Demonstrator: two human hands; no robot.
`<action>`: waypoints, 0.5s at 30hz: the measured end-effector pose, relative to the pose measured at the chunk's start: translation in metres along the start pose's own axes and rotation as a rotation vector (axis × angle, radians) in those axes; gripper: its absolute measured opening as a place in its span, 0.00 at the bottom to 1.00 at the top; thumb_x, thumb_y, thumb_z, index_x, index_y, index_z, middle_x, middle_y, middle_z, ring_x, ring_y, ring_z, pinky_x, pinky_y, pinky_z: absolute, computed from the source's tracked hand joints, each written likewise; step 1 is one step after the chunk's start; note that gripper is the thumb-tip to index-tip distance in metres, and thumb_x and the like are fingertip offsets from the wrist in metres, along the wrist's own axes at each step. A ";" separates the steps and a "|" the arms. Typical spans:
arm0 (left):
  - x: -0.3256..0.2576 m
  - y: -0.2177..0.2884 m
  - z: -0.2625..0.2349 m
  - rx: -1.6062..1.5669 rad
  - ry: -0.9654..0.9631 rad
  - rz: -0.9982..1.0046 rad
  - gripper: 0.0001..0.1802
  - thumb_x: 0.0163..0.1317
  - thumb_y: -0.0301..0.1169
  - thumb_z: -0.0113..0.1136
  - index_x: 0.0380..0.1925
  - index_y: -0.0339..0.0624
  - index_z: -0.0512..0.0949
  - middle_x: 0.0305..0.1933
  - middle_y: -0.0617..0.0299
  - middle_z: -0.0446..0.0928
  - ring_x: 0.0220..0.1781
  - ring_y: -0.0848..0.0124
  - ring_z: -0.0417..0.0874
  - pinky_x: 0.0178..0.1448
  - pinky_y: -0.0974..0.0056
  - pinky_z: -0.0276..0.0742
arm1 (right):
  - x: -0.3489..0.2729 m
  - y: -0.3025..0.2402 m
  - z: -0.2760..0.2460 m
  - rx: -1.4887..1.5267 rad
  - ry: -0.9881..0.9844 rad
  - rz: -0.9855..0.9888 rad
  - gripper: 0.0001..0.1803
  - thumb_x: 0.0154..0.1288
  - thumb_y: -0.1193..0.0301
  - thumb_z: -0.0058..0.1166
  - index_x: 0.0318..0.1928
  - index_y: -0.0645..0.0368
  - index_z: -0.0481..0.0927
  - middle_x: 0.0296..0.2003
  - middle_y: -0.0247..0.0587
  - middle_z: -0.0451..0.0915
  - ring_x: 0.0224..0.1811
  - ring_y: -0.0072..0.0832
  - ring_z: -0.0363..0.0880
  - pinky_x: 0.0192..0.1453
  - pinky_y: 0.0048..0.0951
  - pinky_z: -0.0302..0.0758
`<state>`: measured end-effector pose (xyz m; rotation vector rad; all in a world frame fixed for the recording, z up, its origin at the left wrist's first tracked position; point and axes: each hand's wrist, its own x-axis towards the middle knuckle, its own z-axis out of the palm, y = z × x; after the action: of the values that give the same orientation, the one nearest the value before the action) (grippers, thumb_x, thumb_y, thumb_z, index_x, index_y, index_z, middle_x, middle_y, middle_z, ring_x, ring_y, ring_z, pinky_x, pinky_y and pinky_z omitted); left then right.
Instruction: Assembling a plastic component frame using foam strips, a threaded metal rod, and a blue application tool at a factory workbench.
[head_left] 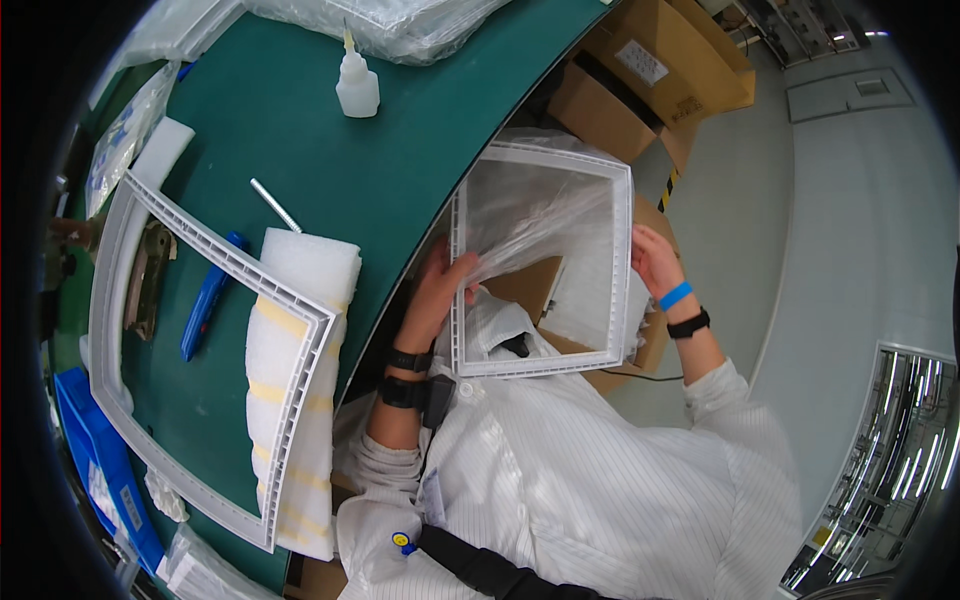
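here the white plastic frame (pixel 545 262) is held up off the table's edge, in front of the person's chest, with a clear plastic bag (pixel 530 215) bunched across its opening. the left hand (pixel 440 290) closes its grip on the frame's left rail, fingers also pinching a fold of the bag; the right hand (pixel 652 262) closes on the right rail, a little higher up. so the frame sits squarely between the two grips, one hand on each side, top edge tilted away from the body.

to do this well, it seems wise to keep both rails pinched evenly so the thin frame does not twist, and to draw the film off smoothly rather than tug at one corner, since it looks flimsy.

to the left, on the green table (pixel 330 160), a larger white frame (pixel 200 350) lies over a foam block (pixel 300 300), with a blue tool (pixel 208 295), a metal rod (pixel 275 205) and a small white bottle (pixel 357 85) nearby. cardboard boxes (pixel 640 80) stand beyond the held frame.
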<state>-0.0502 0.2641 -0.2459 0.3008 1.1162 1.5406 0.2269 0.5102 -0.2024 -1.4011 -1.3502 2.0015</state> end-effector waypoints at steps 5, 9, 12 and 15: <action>-0.019 -0.002 -0.005 0.035 0.129 0.022 0.24 0.68 0.38 0.59 0.61 0.40 0.70 0.35 0.65 0.75 0.28 0.78 0.74 0.28 0.72 0.70 | -0.058 0.034 0.002 -0.011 -0.025 -0.021 0.11 0.73 0.65 0.54 0.50 0.57 0.77 0.43 0.32 0.83 0.44 0.20 0.81 0.51 0.24 0.76; -0.035 -0.006 -0.020 0.032 0.208 0.006 0.25 0.67 0.38 0.60 0.60 0.40 0.70 0.36 0.63 0.75 0.27 0.77 0.75 0.28 0.72 0.71 | -0.107 0.074 -0.020 0.042 -0.262 0.125 0.11 0.71 0.66 0.56 0.48 0.58 0.76 0.41 0.33 0.83 0.43 0.20 0.81 0.53 0.24 0.77; -0.044 -0.004 -0.036 0.039 0.235 -0.070 0.26 0.67 0.38 0.61 0.61 0.40 0.70 0.38 0.63 0.76 0.28 0.76 0.76 0.29 0.72 0.72 | -0.122 0.057 -0.028 -0.168 -0.609 0.412 0.16 0.70 0.66 0.58 0.51 0.61 0.75 0.44 0.34 0.82 0.48 0.22 0.81 0.58 0.29 0.77; -0.050 -0.003 -0.038 0.086 0.086 -0.046 0.24 0.68 0.36 0.59 0.61 0.40 0.69 0.43 0.60 0.79 0.40 0.73 0.82 0.32 0.71 0.75 | -0.116 0.022 -0.019 -0.299 -0.662 0.487 0.25 0.70 0.64 0.59 0.61 0.64 0.71 0.55 0.41 0.78 0.58 0.27 0.77 0.63 0.35 0.75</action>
<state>-0.0599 0.2022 -0.2496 0.2670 1.2510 1.4793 0.3005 0.4255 -0.1602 -1.3336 -1.7559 2.8602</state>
